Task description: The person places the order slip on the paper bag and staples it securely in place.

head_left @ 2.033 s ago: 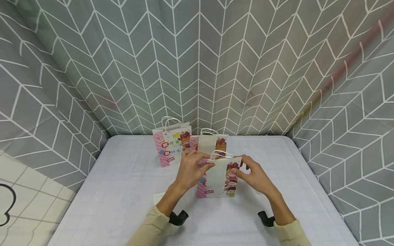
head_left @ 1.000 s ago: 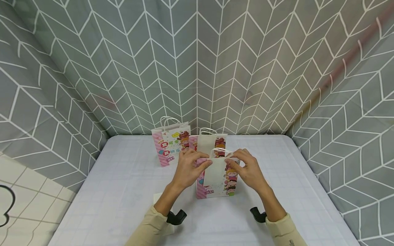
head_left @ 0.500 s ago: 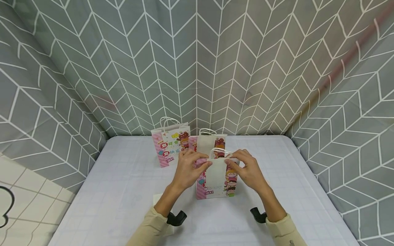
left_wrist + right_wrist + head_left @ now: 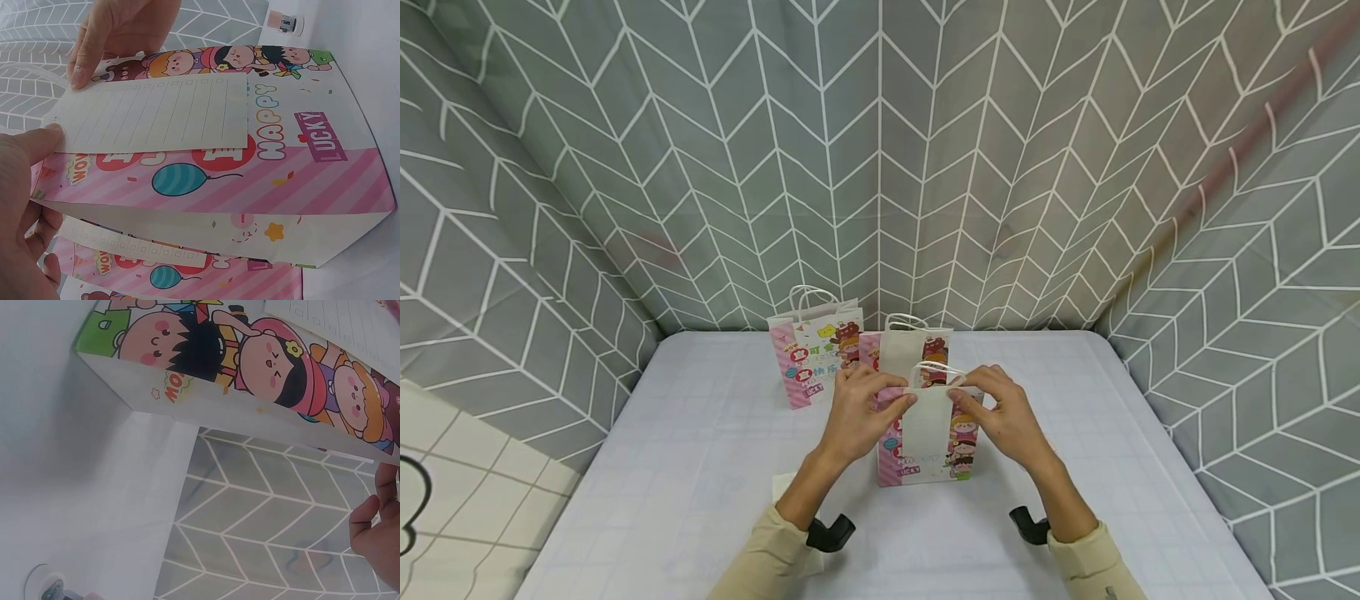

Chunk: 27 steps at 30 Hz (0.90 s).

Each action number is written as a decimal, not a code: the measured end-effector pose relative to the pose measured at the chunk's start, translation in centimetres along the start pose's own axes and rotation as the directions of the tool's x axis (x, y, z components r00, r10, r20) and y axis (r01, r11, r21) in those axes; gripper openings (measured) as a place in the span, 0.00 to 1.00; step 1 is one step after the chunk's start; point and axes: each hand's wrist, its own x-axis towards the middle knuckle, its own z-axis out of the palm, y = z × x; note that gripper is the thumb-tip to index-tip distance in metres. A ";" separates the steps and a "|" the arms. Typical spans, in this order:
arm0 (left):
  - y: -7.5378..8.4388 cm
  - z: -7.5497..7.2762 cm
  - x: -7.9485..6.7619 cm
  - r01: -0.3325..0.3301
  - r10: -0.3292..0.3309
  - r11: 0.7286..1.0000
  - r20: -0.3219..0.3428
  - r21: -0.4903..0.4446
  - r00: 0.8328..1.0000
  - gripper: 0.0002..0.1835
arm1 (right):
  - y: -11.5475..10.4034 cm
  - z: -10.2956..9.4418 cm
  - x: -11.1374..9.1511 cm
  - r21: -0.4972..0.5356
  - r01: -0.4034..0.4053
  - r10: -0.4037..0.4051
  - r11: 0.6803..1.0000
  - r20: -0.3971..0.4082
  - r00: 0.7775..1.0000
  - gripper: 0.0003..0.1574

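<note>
In the head view a white-and-pink cartoon paper gift bag (image 4: 891, 475) stands upright at the table's middle, white cord handles up. A pale lined sheet of paper with small checkboxes (image 4: 162, 115) lies against its front, below the handles. My left hand (image 4: 859, 414) pinches the sheet's upper left corner and the bag's top edge, thumb in front and fingers behind. At the upper right corner my right hand (image 4: 1003, 417) does the same, its thumb on the sheet. The right wrist view shows the bag's side and some curled fingers (image 4: 378, 512).
Two similar bags stand behind: one (image 4: 816, 354) at the left, another (image 4: 906, 350) directly behind, also bearing a sheet. A pale paper (image 4: 782, 483) lies partly under my left forearm. A small round whitish object (image 4: 285, 24) lies right of the bag. Patterned curtains (image 4: 880, 167) surround the table.
Over the two seconds my right hand has moved left from the bag's right edge to the sheet's upper right corner. The sheet lifted slightly, then settled flat. My left hand has stayed nearly still.
</note>
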 end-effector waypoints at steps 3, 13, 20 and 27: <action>0.1 0.0 0.0 0.000 0.000 1.000 0.001 0.000 1.000 0.12 | -0.1 0.0 0.0 -0.003 -0.004 0.004 1.000 -0.002 1.000 0.05; 0.2 0.1 0.0 -0.003 0.003 1.000 -0.006 0.003 1.000 0.11 | -0.3 0.2 -0.1 -0.043 -0.028 0.027 0.999 -0.013 1.000 0.06; 0.2 0.1 0.0 -0.005 0.005 1.000 0.004 0.002 1.000 0.12 | -0.1 0.1 -0.2 -0.036 -0.011 0.011 0.999 -0.011 1.000 0.06; 0.1 0.2 -0.1 -0.005 0.005 1.000 0.001 -0.002 1.000 0.12 | 0.0 -0.3 -0.4 -0.036 -0.024 0.024 0.999 -0.003 1.000 0.09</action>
